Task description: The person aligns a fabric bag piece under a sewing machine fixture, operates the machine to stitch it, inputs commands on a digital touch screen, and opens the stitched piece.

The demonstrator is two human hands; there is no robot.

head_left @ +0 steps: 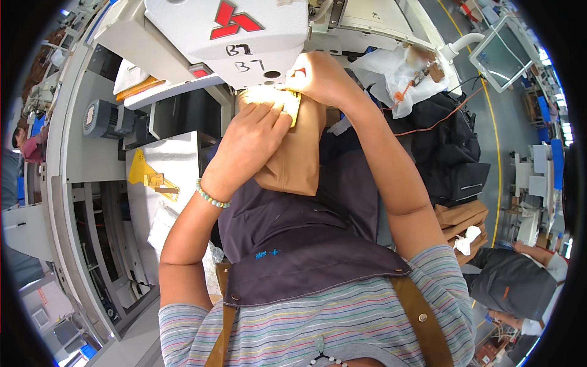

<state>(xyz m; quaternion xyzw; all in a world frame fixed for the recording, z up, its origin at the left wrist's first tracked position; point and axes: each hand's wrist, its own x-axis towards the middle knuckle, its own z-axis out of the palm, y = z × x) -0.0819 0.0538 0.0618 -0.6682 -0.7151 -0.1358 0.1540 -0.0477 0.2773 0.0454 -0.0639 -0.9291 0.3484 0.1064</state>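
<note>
hands (287,110) pressing tan fabric (293,162), fingers flat

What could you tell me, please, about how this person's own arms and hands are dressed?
Both forearms are bare, with no gloves on the left hand or the right hand. A pale green bead bracelet circles the left wrist. Short striped sleeves, grey with thin coloured lines, cover the upper arms. No rings or watch can be made out.

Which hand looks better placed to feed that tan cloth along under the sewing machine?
Probably the left hand: it lies flat on the tan cloth. The right hand is up by the machine head.
</note>
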